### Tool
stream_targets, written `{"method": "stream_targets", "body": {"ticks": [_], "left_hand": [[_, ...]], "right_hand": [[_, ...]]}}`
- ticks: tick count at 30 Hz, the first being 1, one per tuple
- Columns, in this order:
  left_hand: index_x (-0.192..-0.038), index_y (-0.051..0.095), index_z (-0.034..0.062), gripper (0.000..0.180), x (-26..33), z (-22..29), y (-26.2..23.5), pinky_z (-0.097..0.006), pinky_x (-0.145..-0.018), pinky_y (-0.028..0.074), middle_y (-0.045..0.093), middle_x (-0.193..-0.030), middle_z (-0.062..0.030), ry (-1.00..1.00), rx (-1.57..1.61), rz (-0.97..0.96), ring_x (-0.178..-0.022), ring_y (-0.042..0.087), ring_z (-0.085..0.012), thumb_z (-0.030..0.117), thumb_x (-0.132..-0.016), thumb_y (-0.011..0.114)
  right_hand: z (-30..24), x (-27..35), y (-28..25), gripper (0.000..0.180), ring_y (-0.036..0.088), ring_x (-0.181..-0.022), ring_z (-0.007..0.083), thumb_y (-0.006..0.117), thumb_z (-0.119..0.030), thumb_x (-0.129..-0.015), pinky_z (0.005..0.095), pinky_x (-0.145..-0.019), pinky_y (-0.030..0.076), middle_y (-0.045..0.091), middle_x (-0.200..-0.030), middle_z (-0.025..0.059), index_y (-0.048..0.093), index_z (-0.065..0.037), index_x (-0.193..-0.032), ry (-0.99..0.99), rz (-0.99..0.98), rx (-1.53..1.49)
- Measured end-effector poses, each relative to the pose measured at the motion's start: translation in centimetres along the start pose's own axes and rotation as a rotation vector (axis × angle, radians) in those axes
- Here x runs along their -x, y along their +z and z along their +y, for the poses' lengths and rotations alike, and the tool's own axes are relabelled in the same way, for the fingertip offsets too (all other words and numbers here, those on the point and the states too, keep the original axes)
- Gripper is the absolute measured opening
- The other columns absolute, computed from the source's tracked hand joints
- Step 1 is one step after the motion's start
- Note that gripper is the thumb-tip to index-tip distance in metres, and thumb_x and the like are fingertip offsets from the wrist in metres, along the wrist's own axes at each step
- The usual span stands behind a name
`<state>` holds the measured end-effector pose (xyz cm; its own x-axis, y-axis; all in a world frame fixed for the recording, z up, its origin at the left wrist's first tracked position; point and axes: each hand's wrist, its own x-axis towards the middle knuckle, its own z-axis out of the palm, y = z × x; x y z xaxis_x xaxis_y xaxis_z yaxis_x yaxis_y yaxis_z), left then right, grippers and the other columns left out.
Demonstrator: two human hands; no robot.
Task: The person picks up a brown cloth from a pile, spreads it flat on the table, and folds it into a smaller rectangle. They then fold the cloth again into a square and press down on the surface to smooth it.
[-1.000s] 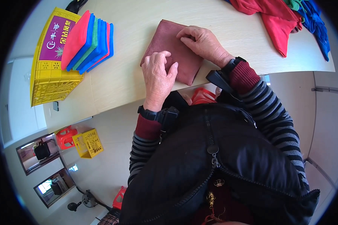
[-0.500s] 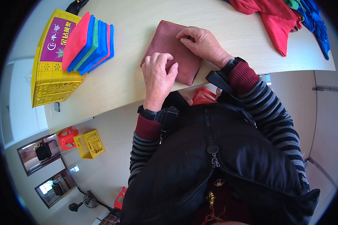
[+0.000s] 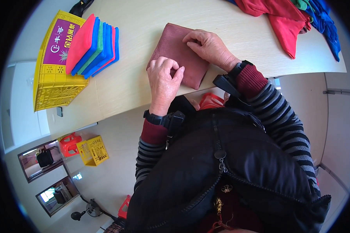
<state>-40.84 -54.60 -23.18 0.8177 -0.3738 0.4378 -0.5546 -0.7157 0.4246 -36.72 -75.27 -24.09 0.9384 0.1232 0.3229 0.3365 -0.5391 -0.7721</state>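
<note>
A folded brownish-red cloth (image 3: 173,44) lies flat on the table in front of me, one corner at the table's front edge. My left hand (image 3: 164,79) rests on its left side, fingers curled and thumb drawn in against the index finger; the fingertips are partly hidden. Over the cloth's right side lies my right hand (image 3: 210,46), its fingers bent down onto the fabric with the thumb close to the index finger. Both hands are closed at the cloth. Dark straps with small black devices circle both wrists.
On the left, a yellow plastic crate (image 3: 60,89) with a purple panel stands beside a stack of folded red, blue and green cloths (image 3: 93,48). Loose red cloth (image 3: 282,31) and blue cloth (image 3: 326,29) lie at the far right. The table's front edge (image 3: 124,111) runs just before me.
My left thumb has drawn in toward the index finger. My right hand and the cloth stay nearly in place; the view has shifted slightly.
</note>
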Motion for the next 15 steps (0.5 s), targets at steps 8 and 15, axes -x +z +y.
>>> {"method": "stream_targets", "body": {"ticks": [8, 15], "left_hand": [[-0.09, 0.065, 0.007, 0.019, 2.7, 0.3, -0.9, -0.043, -0.088, 0.046, 0.063, -0.096, -0.0077, 0.127, -0.08, 0.242, -0.092, 0.059, -0.0294, 0.007, -0.077, 0.078], [-0.099, 0.069, 0.005, 0.025, 3.6, 0.0, -0.1, -0.043, -0.09, 0.05, 0.064, -0.104, -0.0117, 0.256, -0.07, 0.211, -0.1, 0.062, -0.0324, 0.003, -0.076, 0.076]], "right_hand": [[-1.9, 0.1, -1.0, 0.018, 0.07, -0.095, 0.0235, 0.062, -0.013, -0.096, 0.0327, -0.087, 0.056, 0.071, -0.108, 0.0097, 0.072, -0.008, -0.111, -0.03, -0.072, 0.013], [-4.6, 1.5, 3.1, 0.035, 0.056, -0.127, 0.0278, 0.055, -0.029, -0.102, 0.0418, -0.11, 0.041, 0.062, -0.135, 0.0081, 0.062, -0.013, -0.133, -0.391, -0.17, 0.416]]}}
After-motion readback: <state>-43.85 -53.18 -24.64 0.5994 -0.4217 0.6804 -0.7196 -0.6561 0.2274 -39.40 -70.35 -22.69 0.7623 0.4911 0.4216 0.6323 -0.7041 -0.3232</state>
